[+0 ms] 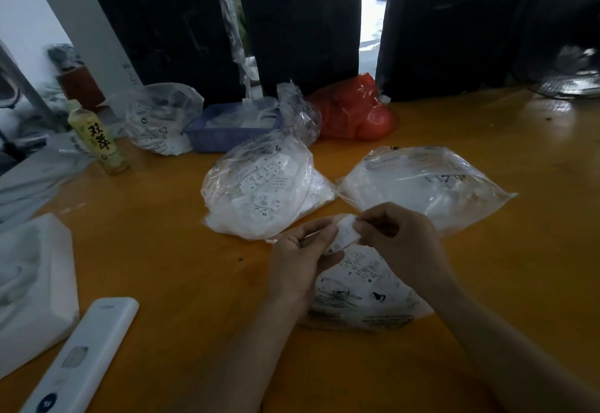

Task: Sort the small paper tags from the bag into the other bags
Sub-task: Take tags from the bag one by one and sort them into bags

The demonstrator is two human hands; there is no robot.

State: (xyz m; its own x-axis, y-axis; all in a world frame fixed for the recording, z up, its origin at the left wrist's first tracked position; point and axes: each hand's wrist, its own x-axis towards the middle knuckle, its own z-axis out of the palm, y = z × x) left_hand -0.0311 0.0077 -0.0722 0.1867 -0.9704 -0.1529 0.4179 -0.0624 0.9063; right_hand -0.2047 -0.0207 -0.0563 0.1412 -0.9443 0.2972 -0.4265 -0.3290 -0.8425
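1. Paper tags [344, 237]: a small white bunch held between both hands, above the near middle of the desk [156, 250] and just over the source bag [363, 286].
2. Left hand [302, 253]: palm up, fingers loosely curled under the bunch, thumb on its near end. Right hand [396, 231]: fingertips pinch the far end of the bunch. Exact tag count can't be read.
3. Handling, as a judgement: tags look thin, very light and floppy; likely to cling together and slide in a stack. Best taken by an edge with a fingertip pinch, peeling one off at a time.
4. Target bags: a full clear bag [259, 185] of tags toward the desk centre, and a flatter clear bag [428, 185] just to its right. Both are soft film, and the mouths probably need holding open.
5. Surface: glossy orange desktop, so loose tags would likely skid on it.
6. Room: blue tray [227, 133], red bag [357, 110], another clear bag [162, 120] and a drink bottle [97, 136] toward the far edge; white remote [81, 357] at the near-left corner; dark wrapped bundles [298, 23] behind.
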